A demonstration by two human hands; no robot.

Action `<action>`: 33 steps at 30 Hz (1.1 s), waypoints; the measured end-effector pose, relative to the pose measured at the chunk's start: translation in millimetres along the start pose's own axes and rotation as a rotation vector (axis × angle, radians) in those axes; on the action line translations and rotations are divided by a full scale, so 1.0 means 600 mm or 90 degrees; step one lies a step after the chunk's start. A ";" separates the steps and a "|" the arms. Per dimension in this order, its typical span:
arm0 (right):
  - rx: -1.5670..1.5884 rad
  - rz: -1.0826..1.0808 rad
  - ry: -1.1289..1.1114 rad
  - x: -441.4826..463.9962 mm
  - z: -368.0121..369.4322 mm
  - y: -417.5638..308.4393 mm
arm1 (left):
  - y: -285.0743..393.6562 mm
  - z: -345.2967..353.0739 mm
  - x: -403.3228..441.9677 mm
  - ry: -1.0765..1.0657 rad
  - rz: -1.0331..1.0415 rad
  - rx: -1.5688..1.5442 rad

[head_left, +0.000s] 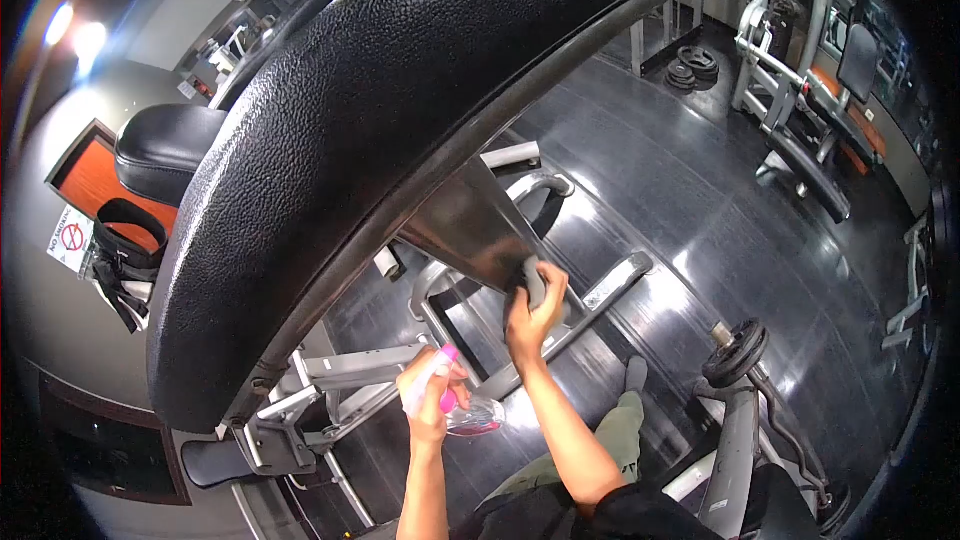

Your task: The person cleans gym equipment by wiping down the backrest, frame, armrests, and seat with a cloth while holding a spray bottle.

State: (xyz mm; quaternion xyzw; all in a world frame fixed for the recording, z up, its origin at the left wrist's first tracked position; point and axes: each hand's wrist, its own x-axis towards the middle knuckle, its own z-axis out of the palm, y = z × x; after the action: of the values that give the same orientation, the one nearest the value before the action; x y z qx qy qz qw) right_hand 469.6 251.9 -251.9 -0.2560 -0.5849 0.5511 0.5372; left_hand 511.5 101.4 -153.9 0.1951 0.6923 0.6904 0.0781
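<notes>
My left hand [426, 406] is wrapped round the neck of a spray bottle [475, 417], a clear one with a pink and white trigger head. The bottle lies tilted, its base to the right, apart from the machine. Up and to the right, my right hand [538, 320] grips a grey cloth [535, 283] and presses it to the lower end of a shiny dark metal post [468, 220]. Above both hands runs a large black padded cushion [390, 110], which hides the post's top. The cloth is partly covered by my fingers.
Grey frame bars [610, 285] lie low around the post near my feet. A barbell with weight plates [737, 352] rests at lower right. Another bench machine [800, 130] and stacked plates [695, 67] stand farther off. A black belt [128, 240] hangs at left.
</notes>
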 end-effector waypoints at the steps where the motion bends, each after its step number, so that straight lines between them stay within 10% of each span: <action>1: 0.012 0.070 0.015 -0.007 -0.002 0.005 | -0.001 0.000 0.001 0.005 -0.009 0.001; 13: -0.083 -0.280 -0.125 -0.004 0.003 -0.026 | -0.010 -0.006 0.001 -0.004 -0.014 0.032; 20: -0.006 0.018 -0.029 -0.027 0.002 -0.015 | -0.015 -0.011 -0.006 -0.008 -0.014 -0.004; 27: -0.060 -0.270 -0.193 -0.002 0.002 -0.040 | -0.014 -0.013 -0.011 0.018 -0.017 0.041; 33: -0.001 0.102 0.038 -0.031 -0.013 0.060 | -0.017 -0.022 -0.018 0.012 0.003 -0.008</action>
State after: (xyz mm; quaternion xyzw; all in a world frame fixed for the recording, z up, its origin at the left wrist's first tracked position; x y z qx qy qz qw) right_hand 471.8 247.6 -292.9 -0.3188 -0.5465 0.5843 0.5082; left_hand 514.5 85.2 -165.4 0.1899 0.6881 0.6967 0.0713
